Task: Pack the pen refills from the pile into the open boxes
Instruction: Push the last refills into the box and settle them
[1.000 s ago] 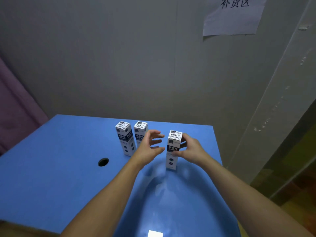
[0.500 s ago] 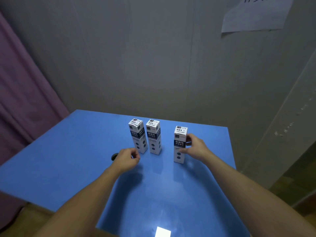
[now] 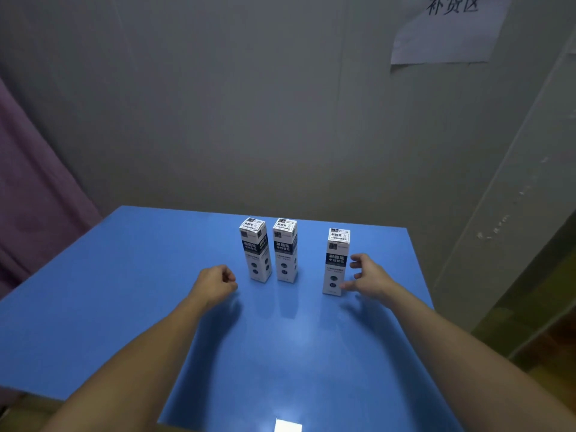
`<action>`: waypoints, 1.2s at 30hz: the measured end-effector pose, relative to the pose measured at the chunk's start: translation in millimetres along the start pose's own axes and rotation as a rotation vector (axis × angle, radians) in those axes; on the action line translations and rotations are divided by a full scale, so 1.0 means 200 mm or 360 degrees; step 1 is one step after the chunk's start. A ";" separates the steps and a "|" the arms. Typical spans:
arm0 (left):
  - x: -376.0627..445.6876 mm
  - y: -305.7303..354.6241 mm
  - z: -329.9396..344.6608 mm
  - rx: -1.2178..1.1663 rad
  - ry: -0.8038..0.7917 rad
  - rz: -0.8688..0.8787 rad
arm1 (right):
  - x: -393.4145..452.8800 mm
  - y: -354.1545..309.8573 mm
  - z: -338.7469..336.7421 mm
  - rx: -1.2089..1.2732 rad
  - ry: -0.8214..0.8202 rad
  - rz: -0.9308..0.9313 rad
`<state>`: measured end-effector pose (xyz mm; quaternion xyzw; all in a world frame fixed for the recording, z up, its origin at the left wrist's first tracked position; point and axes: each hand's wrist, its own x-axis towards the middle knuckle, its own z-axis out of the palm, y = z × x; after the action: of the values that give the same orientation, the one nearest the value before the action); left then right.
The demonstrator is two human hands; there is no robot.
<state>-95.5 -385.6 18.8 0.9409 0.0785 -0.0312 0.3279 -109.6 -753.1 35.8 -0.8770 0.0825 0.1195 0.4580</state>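
A blue worktop (image 3: 131, 294) stands against a grey wall (image 3: 249, 104). Above the worktop's far right corner, a white paper sign (image 3: 448, 29) with handwritten characters is stuck to the wall. Left of the worktop hangs a purple curtain (image 3: 34, 182)

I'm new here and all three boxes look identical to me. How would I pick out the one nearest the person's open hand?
Start at the blue table, where three tall white-and-black boxes stand upright near the far edge. Two stand close together; the lone box stands apart on the right. It alone has the open right hand beside it.
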 end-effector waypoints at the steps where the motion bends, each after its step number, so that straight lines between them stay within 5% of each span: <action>1: 0.03 -0.01 -0.01 -0.0022 -0.0013 0.0009 | -0.01 0.00 0.01 0.0003 0.0019 0.0022; 16: 0.31 0.06 -0.11 -0.0321 -0.0588 0.0309 | -0.01 -0.06 0.24 0.0381 0.0373 0.0127; 36: 0.33 0.24 0.09 -0.0565 -0.0424 0.0289 | 0.16 -0.21 0.39 0.0412 0.0429 0.0137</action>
<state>-23.5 -424.4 27.0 0.8593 -0.0462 -0.1113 0.4971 -78.4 -666.1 17.1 -0.8146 0.1950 0.0088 0.5462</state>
